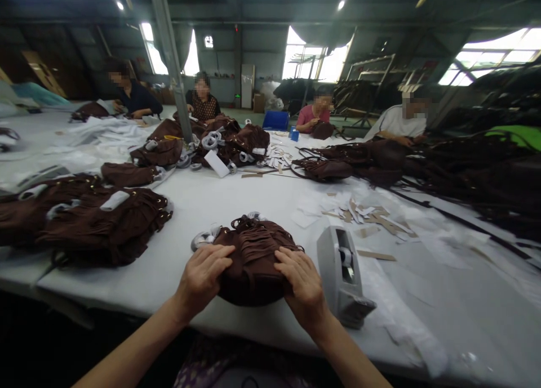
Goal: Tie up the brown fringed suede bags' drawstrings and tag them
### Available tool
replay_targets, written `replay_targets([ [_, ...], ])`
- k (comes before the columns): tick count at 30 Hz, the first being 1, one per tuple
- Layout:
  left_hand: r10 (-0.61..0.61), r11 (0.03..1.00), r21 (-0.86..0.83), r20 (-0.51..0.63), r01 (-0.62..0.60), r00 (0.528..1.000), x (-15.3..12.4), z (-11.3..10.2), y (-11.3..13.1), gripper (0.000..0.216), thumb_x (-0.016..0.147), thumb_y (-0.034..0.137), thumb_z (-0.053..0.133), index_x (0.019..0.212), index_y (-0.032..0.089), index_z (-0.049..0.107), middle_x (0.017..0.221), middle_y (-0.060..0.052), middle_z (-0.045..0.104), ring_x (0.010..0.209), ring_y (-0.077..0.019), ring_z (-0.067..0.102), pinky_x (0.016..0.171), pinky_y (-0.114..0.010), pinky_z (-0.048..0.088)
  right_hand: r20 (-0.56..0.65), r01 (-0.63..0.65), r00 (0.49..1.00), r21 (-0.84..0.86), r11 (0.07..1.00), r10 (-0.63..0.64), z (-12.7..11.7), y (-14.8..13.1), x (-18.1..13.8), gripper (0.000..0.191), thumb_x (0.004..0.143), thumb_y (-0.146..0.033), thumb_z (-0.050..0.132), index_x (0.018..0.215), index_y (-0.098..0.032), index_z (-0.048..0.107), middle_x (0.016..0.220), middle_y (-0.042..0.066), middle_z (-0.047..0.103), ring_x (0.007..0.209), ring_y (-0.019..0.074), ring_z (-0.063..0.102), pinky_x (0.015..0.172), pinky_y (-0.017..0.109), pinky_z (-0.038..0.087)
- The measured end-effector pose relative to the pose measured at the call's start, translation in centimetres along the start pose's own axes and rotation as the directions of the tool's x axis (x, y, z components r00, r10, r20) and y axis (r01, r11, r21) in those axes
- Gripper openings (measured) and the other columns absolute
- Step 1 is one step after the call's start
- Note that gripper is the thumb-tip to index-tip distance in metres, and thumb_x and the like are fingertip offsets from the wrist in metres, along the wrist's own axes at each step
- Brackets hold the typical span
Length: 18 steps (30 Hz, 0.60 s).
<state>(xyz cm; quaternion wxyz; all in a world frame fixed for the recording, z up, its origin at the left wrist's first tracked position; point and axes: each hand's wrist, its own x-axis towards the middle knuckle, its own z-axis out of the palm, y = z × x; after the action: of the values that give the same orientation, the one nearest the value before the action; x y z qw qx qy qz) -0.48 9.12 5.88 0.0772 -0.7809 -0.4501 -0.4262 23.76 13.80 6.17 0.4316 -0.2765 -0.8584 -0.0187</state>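
A dark brown handbag [253,264] with a gathered front lies on the white table before me. My left hand [205,275] grips its left side, fingers bent over the top face. On the opposite side my right hand [302,278] holds the bag the same way, fingers resting on the gathers. Both thumbs are mostly hidden. White-wrapped rings or straps [205,239] stick out at the bag's upper left. Close to the right hand stands a grey tape dispenser [344,275] with a roll inside.
Brown bags [105,224] are stacked at the left, and another heap [236,140] lies mid-table by a metal post [171,56]. Paper and cardboard scraps [372,216] litter the right. Several co-workers sit across the table; one in a pink top [310,117] handles a bag.
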Motion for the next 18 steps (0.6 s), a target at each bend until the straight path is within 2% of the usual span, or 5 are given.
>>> replay_targets([
  [5,-0.361,0.915,-0.115,0.194,0.387,0.912,-0.9,0.1,-1.2,0.025,0.081,0.006,0.039,0.095,0.020,0.055,0.101,-0.006,0.066,0.095,-0.0182,0.060,0.084,-0.033,0.047,-0.070,-0.170,0.984,-0.043,0.984,0.167,-0.2,-0.5,-0.4,0.014,0.081,-0.015,0.054,0.093,-0.018,0.059,0.108,0.013,0.065,0.107,0.0250,0.057,0.091,0.044,0.044],
  [8,-0.437,0.863,-0.080,0.374,0.498,0.818,-0.3,-0.3,-0.7,0.038,0.075,0.006,0.042,0.109,0.021,0.051,0.096,-0.004,0.064,0.087,-0.0188,0.061,0.077,-0.031,0.048,0.011,-0.522,0.852,0.064,0.850,0.523,-0.5,-2.5,-3.2,0.011,0.079,-0.031,0.060,0.076,-0.020,0.059,0.077,0.008,0.066,0.078,0.0225,0.063,0.074,0.037,0.050],
  [13,-0.174,0.981,0.030,0.568,0.191,0.805,2.2,-0.2,1.5,0.055,0.068,0.012,0.056,0.121,0.025,0.047,0.127,-0.010,0.052,0.104,-0.0278,0.054,0.087,-0.040,0.041,0.660,-0.958,0.176,0.286,-0.027,0.731,1.9,-6.4,-9.0,0.043,0.076,-0.051,0.056,0.099,-0.014,0.058,0.068,0.004,0.064,0.057,0.0191,0.063,0.050,0.028,0.048],
  [15,-0.134,0.990,0.052,0.636,0.131,0.760,3.6,0.2,1.6,0.034,0.070,0.010,0.052,0.101,0.023,0.057,0.105,-0.008,0.064,0.091,-0.0252,0.058,0.081,-0.036,0.042,0.695,-0.856,0.075,0.412,-0.311,0.715,3.2,-6.8,-9.4,0.052,0.069,-0.051,0.063,0.102,-0.012,0.056,0.082,0.008,0.067,0.075,0.0221,0.066,0.064,0.030,0.053],
  [18,-0.085,0.990,-0.023,0.697,0.141,0.712,5.8,0.1,0.8,0.015,0.071,0.007,0.046,0.072,0.020,0.053,0.074,-0.002,0.063,0.077,-0.0200,0.058,0.075,-0.030,0.041,0.684,-0.648,0.083,0.589,-0.482,0.724,4.5,-6.1,-7.7,0.036,0.062,-0.037,0.070,0.090,-0.015,0.061,0.094,0.008,0.067,0.095,0.0214,0.062,0.085,0.032,0.049],
])
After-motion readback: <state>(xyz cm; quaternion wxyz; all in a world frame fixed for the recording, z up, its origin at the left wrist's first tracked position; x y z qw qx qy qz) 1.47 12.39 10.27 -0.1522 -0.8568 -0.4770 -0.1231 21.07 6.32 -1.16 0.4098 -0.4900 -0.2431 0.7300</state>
